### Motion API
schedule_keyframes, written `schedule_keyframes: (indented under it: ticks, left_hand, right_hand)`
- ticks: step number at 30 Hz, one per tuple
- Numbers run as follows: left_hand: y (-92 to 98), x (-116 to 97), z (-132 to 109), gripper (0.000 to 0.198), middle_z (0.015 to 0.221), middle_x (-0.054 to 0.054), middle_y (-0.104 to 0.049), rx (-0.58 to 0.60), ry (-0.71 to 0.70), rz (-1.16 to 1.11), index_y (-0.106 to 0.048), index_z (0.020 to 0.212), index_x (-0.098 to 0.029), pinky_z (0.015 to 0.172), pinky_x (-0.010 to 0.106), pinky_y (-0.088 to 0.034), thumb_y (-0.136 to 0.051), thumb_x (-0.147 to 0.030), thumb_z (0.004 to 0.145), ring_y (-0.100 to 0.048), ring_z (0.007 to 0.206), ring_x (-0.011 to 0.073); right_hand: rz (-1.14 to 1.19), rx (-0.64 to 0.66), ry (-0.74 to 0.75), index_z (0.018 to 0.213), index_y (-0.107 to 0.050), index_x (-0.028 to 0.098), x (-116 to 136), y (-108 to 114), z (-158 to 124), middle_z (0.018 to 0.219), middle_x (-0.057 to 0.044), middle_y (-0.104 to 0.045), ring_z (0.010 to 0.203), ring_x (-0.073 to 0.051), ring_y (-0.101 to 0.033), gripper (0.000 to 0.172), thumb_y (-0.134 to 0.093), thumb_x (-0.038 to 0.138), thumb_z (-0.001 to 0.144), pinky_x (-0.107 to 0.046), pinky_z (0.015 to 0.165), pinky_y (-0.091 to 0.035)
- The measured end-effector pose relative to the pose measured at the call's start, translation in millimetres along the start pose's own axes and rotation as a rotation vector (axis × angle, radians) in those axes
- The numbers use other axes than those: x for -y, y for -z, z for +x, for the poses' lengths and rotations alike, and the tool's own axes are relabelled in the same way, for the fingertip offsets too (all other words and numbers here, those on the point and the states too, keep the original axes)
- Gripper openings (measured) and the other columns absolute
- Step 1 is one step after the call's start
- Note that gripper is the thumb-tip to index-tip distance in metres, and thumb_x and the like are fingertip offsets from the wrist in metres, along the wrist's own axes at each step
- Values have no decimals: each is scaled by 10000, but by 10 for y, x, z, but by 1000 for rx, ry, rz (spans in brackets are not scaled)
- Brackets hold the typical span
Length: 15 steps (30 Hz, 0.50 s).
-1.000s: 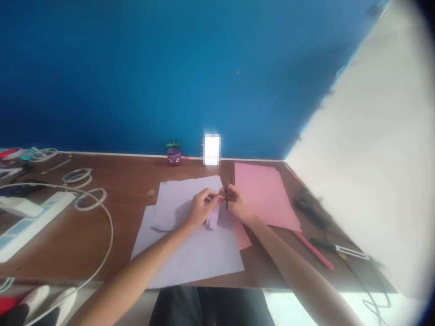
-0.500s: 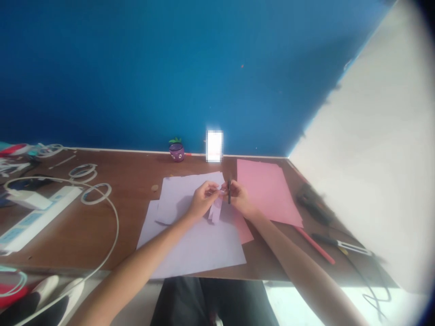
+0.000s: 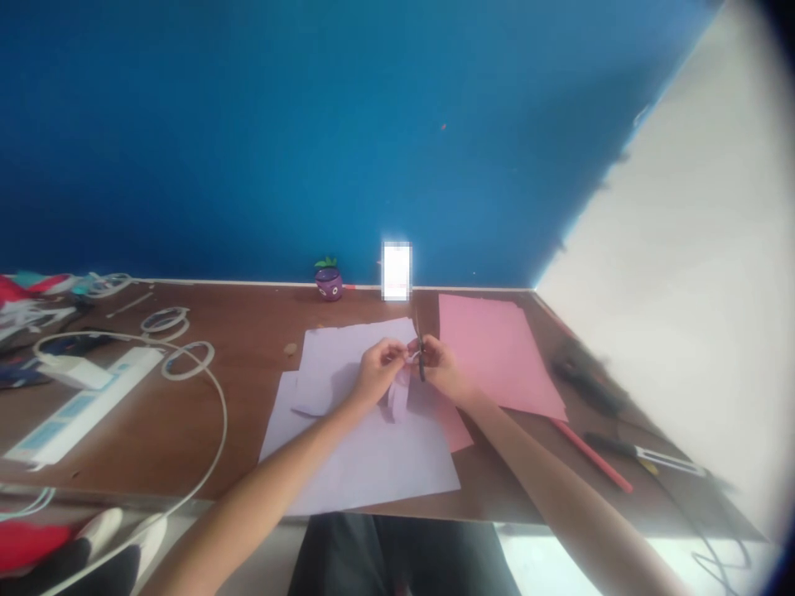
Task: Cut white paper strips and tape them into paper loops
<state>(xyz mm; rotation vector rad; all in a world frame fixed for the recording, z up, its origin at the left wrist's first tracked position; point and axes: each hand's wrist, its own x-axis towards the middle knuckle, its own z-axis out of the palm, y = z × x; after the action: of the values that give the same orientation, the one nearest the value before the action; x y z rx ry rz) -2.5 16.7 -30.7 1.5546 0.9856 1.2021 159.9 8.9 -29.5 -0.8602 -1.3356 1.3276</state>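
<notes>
My left hand (image 3: 378,372) pinches a small strip of pale lilac paper (image 3: 398,398) that hangs down over the lilac sheets (image 3: 366,451) on the brown table (image 3: 204,414). My right hand (image 3: 442,369) is closed round a thin dark tool (image 3: 421,352), which looks like small scissors, held upright against the top of the strip. Both hands meet above the middle of the table. A small pink piece (image 3: 455,424) lies just under my right wrist.
A large pink sheet (image 3: 497,352) lies to the right. Further right are a red pencil (image 3: 591,455), a ruler-like tool (image 3: 667,460) and dark tools. At the left are tape rolls (image 3: 188,359), a white power strip (image 3: 80,401) and a white cable. A purple pot (image 3: 329,281) stands by the blue wall.
The view has shifted a little. My hands stay together on the lilac strip, and the dark tool has tilted slightly at the strip's top.
</notes>
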Motion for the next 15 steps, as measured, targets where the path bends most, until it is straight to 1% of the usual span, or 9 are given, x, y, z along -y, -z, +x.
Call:
schedule_keyframes:
  ticks: [3, 6, 11, 15]
  left_hand:
    - [1, -2, -10, 192, 805, 16, -661, -11, -26, 29, -606, 977, -190, 729, 255, -466, -591, -317, 834, -619, 762, 148]
    - [1, -4, -21, 191, 798, 6, -657, -25, -45, 59, -610, 989, -201, 744, 250, -454, -598, -311, 833, -615, 772, 146]
    - [-31, 38, -15, 265, 818, 4, -658, -32, 20, -35, -563, 1038, -210, 677, 234, -445, -635, -327, 811, -603, 733, 134]
    - [-34, 47, -2, 244, 838, 18, -661, -46, 27, -51, -565, 1013, -199, 706, 243, -452, -626, -330, 816, -611, 765, 140]
  right_hand:
    - [9, 8, -23, 891, -573, 219, -11, -1, 6, 857, 9, -586, 672, -108, -564, 380, -811, 243, 596, -255, 625, -488]
    - [19, 6, -39, 898, -576, 221, -22, 8, 5, 889, 3, -580, 701, -112, -571, 379, -809, 247, 600, -247, 625, -486]
    - [-3, -37, -27, 895, -572, 221, -23, 18, 0, 826, 13, -573, 695, -116, -567, 378, -814, 232, 604, -240, 612, -470]
    - [-19, -44, -34, 877, -567, 221, -12, 20, 6, 811, 10, -576, 703, -126, -567, 369, -816, 244, 606, -245, 607, -461]
